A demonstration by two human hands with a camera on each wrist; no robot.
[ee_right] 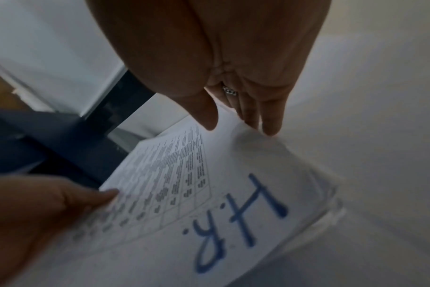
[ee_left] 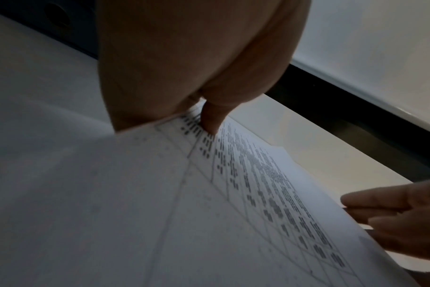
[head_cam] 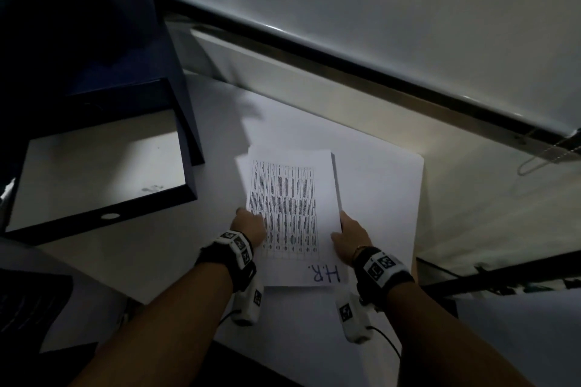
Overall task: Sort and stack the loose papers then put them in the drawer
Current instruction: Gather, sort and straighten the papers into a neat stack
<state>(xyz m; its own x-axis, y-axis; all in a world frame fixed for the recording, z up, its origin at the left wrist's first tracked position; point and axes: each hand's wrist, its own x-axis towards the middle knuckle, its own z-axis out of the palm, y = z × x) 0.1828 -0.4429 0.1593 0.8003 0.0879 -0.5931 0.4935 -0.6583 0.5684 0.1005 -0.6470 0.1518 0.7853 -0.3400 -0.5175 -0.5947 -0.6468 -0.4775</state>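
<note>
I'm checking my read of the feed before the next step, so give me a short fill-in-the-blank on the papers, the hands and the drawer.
1. The top sheet of the paper stack bears the handwritten letters ____ in blue.
2. The drawer to the left of the stack stands ____.
3. The left hand holds the stack's ____ edge, the right hand the opposite one.
4. The top sheet is printed with a ____.

Missing words: H.R.; open; left; table

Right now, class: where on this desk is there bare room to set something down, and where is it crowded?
Bare: the white table right of the paper stack, and the open drawer floor at left. Crowded: the middle, where the left hand and right hand grip the stack.
</note>
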